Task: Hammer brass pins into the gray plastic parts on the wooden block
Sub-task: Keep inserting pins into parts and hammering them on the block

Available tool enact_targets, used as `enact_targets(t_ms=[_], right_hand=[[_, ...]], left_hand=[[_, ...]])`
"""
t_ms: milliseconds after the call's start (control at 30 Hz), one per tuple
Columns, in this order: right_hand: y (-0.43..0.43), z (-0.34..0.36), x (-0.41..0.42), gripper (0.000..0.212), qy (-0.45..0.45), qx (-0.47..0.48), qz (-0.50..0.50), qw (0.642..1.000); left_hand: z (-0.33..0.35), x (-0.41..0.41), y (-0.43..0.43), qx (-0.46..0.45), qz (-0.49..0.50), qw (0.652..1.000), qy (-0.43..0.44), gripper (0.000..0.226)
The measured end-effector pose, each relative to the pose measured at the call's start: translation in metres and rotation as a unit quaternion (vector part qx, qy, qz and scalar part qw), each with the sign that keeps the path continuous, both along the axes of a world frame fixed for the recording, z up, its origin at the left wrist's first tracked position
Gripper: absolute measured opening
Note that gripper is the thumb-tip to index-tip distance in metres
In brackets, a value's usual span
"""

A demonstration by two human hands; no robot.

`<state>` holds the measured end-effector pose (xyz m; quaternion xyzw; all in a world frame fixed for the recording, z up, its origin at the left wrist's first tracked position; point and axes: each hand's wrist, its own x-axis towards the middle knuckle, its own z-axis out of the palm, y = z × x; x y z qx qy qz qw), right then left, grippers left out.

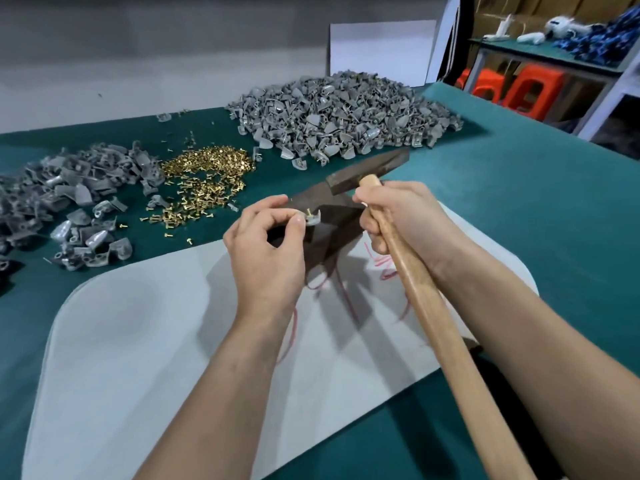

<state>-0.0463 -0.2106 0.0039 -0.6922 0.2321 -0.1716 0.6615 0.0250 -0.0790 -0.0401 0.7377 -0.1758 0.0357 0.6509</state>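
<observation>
Brass pin (308,212) juts from gray plastic part (312,220) beside wooden-handled hammer (420,289).

A gray part (312,220) with brass pin (308,212) rests on dark wooden block (336,225).

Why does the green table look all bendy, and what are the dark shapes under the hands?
In the head view, the wide lens bows the green table toward the edges; there too, the dark shapes on the pale mat are shadows of the left hand, the right hand and the hammer; the far shelf looks soft.
</observation>
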Motion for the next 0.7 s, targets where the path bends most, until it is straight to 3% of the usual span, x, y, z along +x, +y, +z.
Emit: enact_targets(t_ms=[200,400,500,700], right_hand=[[0.011,0.001,-0.003,0.022,-0.059,0.025,0.050,0.997],[0.013,-0.006,0.000,0.021,-0.044,0.019,0.069,0.996],[0.015,-0.009,0.001,0.022,-0.049,0.030,0.082,0.995],[0.021,-0.012,0.005,0.017,-0.054,0.055,0.065,0.995]], left_hand=[[0.001,-0.006,-0.001,0.018,0.006,1.000,-0.006,0.023],[0.008,-0.016,-0.001,0.121,0.009,0.982,-0.146,0.007],[0.008,-0.021,-0.001,0.157,0.012,0.963,-0.218,0.010],[0.010,-0.027,-0.003,0.184,0.006,0.945,-0.269,0.005]])
